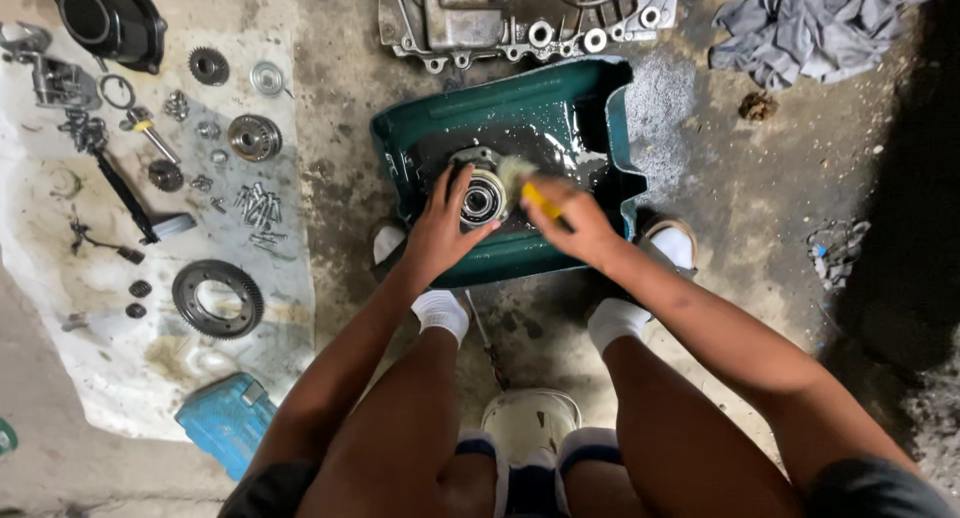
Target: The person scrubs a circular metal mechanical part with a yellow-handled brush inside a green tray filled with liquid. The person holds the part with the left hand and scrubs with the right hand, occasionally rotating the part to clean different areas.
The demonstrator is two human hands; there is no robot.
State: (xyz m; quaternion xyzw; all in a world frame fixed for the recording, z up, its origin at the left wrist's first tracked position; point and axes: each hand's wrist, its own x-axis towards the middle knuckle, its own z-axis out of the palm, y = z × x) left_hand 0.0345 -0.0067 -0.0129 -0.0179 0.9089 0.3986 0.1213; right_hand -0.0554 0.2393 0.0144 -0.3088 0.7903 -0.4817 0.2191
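Left hand point(440, 228): grip closed around the rim of a round metal bearing part point(483, 198), fingers curled over its left edge, holding it tilted above dark liquid. Right hand point(570, 221): grip closed tight on a yellow-handled brush point(535, 196); the pale bristles lie against the bearing part's upper right side. The two hands are close together, the part between them.

Both work inside one teal plastic tub point(590, 108), cut open at the top and holding a shallow pool of dark fluid. The tub sits on the concrete floor point(730, 178) between the person's feet, white socks showing on each side.

Just beyond the tub: one aluminium engine casing point(520, 18). Upper right: one crumpled grey rag point(810, 23).

Left, well apart from the hands: one pale sheet point(120, 368) spread on the floor with parts laid out. Counted there: one large ring gear point(218, 298), one small dark gear point(208, 66), one round clutch-like hub point(254, 137), one black round cover point(108, 18), one cluster of bolts point(258, 206). Smaller washers too tiny to count. One blue container point(228, 421) lies at the sheet's near edge.
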